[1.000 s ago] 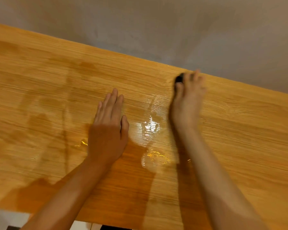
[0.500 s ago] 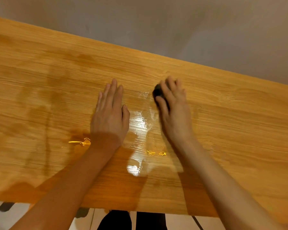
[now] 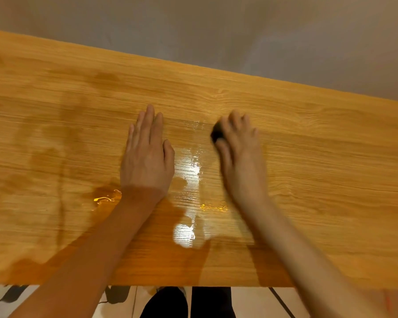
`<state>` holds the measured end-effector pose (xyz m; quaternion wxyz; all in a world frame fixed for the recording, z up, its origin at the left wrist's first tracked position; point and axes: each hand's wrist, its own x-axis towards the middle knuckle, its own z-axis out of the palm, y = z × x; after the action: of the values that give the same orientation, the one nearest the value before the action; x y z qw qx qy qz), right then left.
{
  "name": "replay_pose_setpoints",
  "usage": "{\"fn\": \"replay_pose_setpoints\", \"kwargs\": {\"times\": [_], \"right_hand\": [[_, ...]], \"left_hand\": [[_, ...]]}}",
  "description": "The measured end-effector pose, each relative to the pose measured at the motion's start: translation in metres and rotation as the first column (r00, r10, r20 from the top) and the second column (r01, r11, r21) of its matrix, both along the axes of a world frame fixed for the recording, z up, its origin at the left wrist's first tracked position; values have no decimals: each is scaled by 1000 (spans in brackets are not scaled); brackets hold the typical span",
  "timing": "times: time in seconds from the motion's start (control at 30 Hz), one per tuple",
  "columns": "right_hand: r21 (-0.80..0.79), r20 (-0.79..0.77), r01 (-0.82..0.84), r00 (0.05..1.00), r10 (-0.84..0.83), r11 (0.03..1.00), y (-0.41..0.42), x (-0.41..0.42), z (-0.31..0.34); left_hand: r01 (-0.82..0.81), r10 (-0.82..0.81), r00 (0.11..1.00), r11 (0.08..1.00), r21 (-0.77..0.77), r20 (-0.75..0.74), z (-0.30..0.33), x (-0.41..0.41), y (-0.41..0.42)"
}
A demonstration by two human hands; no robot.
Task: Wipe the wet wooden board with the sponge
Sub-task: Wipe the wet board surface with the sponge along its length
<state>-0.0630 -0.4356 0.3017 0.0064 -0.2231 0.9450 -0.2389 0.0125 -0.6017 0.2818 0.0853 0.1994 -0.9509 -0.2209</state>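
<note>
A long wooden board [image 3: 319, 161] fills the view, with a shiny wet streak [image 3: 189, 166] running down its middle between my hands. My left hand [image 3: 147, 154] lies flat on the board with straight fingers, just left of the streak. My right hand [image 3: 240, 148] is blurred and covers a dark sponge [image 3: 216, 133], its fingers curled over it; only the sponge's left end shows beside my thumb. The sponge sits on the board at the right edge of the wet streak.
A small puddle [image 3: 106, 198] glints below my left wrist, and another wet patch [image 3: 184, 232] shines near the board's front edge. A grey wall [image 3: 216, 31] runs behind the board. Below the front edge I see floor tiles and dark trouser legs [image 3: 189, 304].
My right hand has drawn the sponge from the board's far edge toward me and slightly left, next to the wet streak. My left hand has stayed flat in place.
</note>
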Motion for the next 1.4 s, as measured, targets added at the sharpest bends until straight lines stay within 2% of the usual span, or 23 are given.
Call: {"fn": "replay_pose_setpoints", "kwargs": {"times": [0.1, 0.17, 0.23, 0.33, 0.4, 0.47, 0.53, 0.6, 0.67, 0.7, 0.73, 0.83, 0.93, 1.0, 1.07, 1.1, 1.17, 1.23, 1.3, 1.33, 1.4], "right_hand": [[34, 12, -206, 979, 205, 978, 15, 64, 6], [75, 30, -290, 957, 288, 954, 20, 31, 12], [119, 31, -209, 978, 207, 971, 21, -30, 11], [110, 36, -2, 999, -2, 994, 35, -106, 8], [55, 36, 58, 998, -60, 997, 42, -102, 4], [15, 22, 57, 998, -57, 998, 46, -57, 1], [2, 31, -47, 998, 47, 999, 50, 6, 2], [20, 45, -254, 967, 253, 967, 58, 55, 7], [70, 49, -419, 908, 416, 905, 70, 48, 11], [98, 46, -426, 905, 423, 899, 72, 25, 12], [100, 40, -375, 927, 373, 922, 73, -4, 11], [35, 57, -66, 996, 64, 997, 77, -91, 10], [-33, 36, 37, 999, -35, 999, 80, -75, 3], [-44, 21, -18, 1000, 19, 999, 81, -12, -1], [-43, 25, -177, 984, 179, 983, 86, 53, -2], [-32, 15, -282, 959, 282, 959, 92, 71, -1], [-20, 54, -440, 896, 440, 898, 103, 57, 4], [-37, 71, -366, 927, 368, 930, 107, 9, 2], [-74, 81, -74, 993, 80, 994, 108, -50, 2], [-91, 84, 59, 995, -51, 994, 109, -69, 1], [-115, 92, 179, 981, -168, 977, 104, -58, -1]], "left_hand": [[3, -3, 1000, 1000, 2, -4, 1, -1, 0], [13, -13, 1000, 1000, 1, -7, 2, -1, 0], [22, -22, 1000, 1000, -8, -5, 1, -1, -2], [22, -22, 1000, 1000, -8, 9, 1, 0, -1], [18, -18, 1000, 1000, -3, 12, 1, 0, -1], [16, -16, 1000, 1000, 5, 3, 1, 1, -2], [18, -17, 1000, 1000, 12, -19, 2, 2, -1], [24, -24, 999, 1000, 18, -41, 2, 3, 0], [25, -24, 999, 999, 35, -46, 3, 2, 1], [19, -17, 999, 999, 42, -42, 4, 2, 1], [14, -12, 999, 999, 44, -37, 4, 1, 1], [5, -4, 1000, 999, 36, -16, 3, 0, 0], [1, -1, 1000, 1000, 19, 7, 2, 0, -1], [-6, 6, 1000, 1000, 15, 11, 2, 0, -1], [-12, 12, 1000, 1000, 17, 0, 2, 1, 0], [-10, 10, 1000, 1000, 19, -6, 2, 1, 1], [-5, 6, 1000, 1000, 22, -12, 3, 0, 1], [-6, 6, 1000, 1000, 17, -14, 3, 0, 0], [-9, 10, 1000, 1000, 19, -14, 4, 1, 0], [-12, 12, 1000, 1000, 17, -15, 3, 1, 1], [-8, 8, 1000, 1000, 13, -18, 2, 2, 1]]}}
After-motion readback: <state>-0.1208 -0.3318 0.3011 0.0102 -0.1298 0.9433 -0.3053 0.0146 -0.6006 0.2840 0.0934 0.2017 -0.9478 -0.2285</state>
